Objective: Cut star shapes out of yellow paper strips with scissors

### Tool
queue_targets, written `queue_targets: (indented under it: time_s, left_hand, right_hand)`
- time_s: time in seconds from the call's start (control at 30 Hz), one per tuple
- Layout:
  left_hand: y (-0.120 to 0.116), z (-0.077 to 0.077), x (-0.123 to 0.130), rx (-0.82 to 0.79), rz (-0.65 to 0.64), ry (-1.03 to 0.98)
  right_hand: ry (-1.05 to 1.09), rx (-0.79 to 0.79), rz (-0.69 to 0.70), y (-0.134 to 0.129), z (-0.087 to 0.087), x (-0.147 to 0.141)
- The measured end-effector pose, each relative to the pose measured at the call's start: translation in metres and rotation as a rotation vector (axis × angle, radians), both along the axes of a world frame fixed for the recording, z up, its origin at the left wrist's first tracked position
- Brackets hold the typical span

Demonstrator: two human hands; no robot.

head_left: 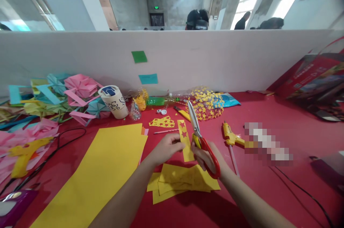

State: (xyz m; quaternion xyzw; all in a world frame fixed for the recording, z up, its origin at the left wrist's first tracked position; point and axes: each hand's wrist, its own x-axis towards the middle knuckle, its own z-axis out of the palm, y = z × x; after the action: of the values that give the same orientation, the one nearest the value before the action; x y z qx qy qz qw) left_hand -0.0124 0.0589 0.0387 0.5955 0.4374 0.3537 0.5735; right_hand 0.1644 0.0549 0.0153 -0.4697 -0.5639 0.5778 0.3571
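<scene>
A yellow paper strip (188, 152) with star-shaped holes is sitting between the two hands, the left hand (170, 148) pinching its edge while the right hand (206, 157) is gripping red-handled scissors (196, 132), blades pointing away. Clean cutting is likely calling for a steady strip, turned into the blades, fingertips staying clear. Yellow paper pieces (176, 178) are lying beneath the hands on the red worktop (258, 192); a yellow glue gun (228, 134) is resting to their right.
</scene>
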Motion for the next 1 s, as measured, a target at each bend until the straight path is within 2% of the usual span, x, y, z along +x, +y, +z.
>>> queue_targets:
  time_s: [0.17,0.27,0.37,0.5,0.57,0.73,1.0]
  left_hand:
    - [-0.001,0.018,-0.001,0.098,0.155,0.003]
    - [-0.002,0.022,-0.006,0.132,0.192,-0.046]
    - [-0.003,0.025,-0.019,0.128,0.26,-0.091]
    - [0.001,0.025,-0.041,0.095,0.37,-0.125]
    - [0.005,0.023,-0.049,0.093,0.425,-0.141]
    - [0.01,0.015,-0.051,0.127,0.452,-0.103]
    - [0.005,0.02,-0.045,0.172,0.412,-0.005]
  right_hand:
    - [0.006,0.08,-0.056,0.001,0.032,-0.016]
    - [0.041,0.126,-0.044,0.005,0.042,-0.023]
    - [0.019,0.162,0.054,0.006,0.037,-0.018]
    - [-0.186,0.174,0.292,0.003,0.02,-0.004]
    - [-0.252,0.165,0.367,0.001,0.012,0.002]
    - [-0.354,0.123,0.439,-0.003,0.002,0.008]
    - [-0.217,0.071,0.481,-0.011,-0.003,0.01]
